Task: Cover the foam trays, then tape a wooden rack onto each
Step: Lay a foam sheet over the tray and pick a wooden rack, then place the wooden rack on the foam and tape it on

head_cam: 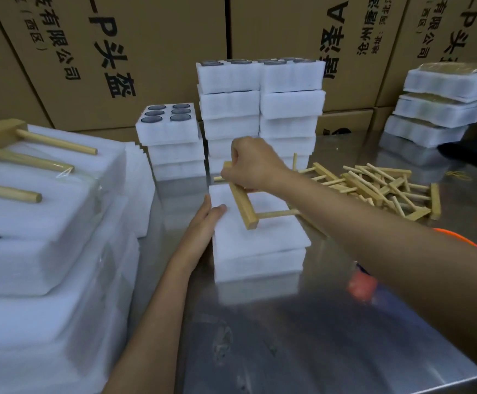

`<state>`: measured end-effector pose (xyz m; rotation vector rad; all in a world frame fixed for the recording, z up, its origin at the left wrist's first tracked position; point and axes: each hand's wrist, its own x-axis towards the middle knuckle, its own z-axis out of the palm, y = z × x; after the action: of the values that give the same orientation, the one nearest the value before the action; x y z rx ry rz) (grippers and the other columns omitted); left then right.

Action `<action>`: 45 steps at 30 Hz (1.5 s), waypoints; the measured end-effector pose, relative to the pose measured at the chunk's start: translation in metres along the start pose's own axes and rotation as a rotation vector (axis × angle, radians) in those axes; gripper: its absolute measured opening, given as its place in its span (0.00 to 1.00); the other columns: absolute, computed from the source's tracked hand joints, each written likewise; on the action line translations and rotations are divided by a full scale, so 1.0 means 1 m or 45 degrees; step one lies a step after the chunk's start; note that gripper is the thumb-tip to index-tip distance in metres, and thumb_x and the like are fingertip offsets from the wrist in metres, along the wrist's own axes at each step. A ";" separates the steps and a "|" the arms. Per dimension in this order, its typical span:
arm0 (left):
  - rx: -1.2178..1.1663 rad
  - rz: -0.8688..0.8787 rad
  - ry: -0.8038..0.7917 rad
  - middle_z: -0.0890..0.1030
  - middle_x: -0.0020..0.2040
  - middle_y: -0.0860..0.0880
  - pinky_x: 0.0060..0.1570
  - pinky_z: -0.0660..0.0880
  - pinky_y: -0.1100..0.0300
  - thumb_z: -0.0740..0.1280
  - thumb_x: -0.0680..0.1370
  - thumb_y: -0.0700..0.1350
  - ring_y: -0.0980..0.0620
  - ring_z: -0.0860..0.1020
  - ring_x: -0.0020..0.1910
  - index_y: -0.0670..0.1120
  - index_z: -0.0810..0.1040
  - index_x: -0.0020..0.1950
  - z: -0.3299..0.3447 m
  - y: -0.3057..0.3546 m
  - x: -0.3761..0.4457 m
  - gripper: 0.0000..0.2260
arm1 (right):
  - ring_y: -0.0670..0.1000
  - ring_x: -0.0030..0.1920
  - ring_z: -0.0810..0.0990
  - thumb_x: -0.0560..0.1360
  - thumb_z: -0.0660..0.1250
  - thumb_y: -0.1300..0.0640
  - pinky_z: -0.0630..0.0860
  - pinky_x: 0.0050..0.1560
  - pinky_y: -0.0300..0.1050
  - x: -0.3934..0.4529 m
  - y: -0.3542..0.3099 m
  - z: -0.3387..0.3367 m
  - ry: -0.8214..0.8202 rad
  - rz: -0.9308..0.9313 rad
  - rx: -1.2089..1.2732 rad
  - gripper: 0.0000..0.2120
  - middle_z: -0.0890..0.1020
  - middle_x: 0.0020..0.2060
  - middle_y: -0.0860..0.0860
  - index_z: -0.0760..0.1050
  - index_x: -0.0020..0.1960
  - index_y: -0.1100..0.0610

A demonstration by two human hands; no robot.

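Note:
A covered white foam tray (260, 245) lies on the steel table in front of me, a flat foam sheet on top. My right hand (252, 166) grips a wooden rack (244, 204) by its bar and holds it on the tray's top, one peg pointing right. My left hand (207, 220) rests with straight fingers against the tray's left edge. More wooden racks (385, 189) lie in a loose heap to the right.
Stacks of uncovered foam trays (260, 109) with dark round holes stand behind. Finished trays with racks (32, 194) pile up at the left. Wrapped trays (439, 109) are stacked at the right, another person's hand beside them. Cardboard boxes (118, 52) line the back. An orange object (456, 237) lies under my right arm.

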<state>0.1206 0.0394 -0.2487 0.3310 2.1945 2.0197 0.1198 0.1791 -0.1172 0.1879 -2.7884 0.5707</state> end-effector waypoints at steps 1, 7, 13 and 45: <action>-0.007 -0.004 0.010 0.80 0.63 0.62 0.66 0.73 0.53 0.65 0.78 0.59 0.60 0.80 0.61 0.66 0.70 0.72 -0.001 -0.001 0.001 0.21 | 0.56 0.41 0.78 0.71 0.69 0.57 0.74 0.37 0.45 0.000 0.000 0.010 -0.019 0.031 0.009 0.08 0.79 0.39 0.55 0.71 0.42 0.58; -0.088 0.002 0.068 0.82 0.62 0.59 0.67 0.72 0.53 0.66 0.79 0.56 0.59 0.80 0.61 0.64 0.76 0.68 -0.004 -0.004 0.000 0.17 | 0.55 0.30 0.80 0.73 0.74 0.52 0.83 0.39 0.47 0.002 0.000 0.038 -0.140 0.250 0.212 0.16 0.79 0.28 0.55 0.72 0.34 0.59; -0.144 -0.054 0.135 0.72 0.74 0.55 0.75 0.63 0.48 0.63 0.81 0.56 0.54 0.70 0.73 0.54 0.68 0.77 -0.004 -0.006 0.004 0.24 | 0.58 0.42 0.82 0.77 0.64 0.54 0.79 0.42 0.49 -0.002 0.024 0.027 0.177 0.283 0.158 0.11 0.83 0.44 0.57 0.77 0.48 0.63; -0.306 -0.065 0.232 0.83 0.60 0.52 0.60 0.75 0.50 0.65 0.79 0.54 0.51 0.82 0.59 0.58 0.81 0.61 0.028 0.008 -0.047 0.12 | 0.56 0.67 0.72 0.81 0.56 0.42 0.69 0.56 0.46 -0.099 0.092 -0.011 -0.207 0.289 0.394 0.24 0.72 0.68 0.54 0.68 0.72 0.55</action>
<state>0.1739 0.0549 -0.2451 0.0636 1.9990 2.3348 0.1999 0.2746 -0.1716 -0.0218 -2.8814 1.0888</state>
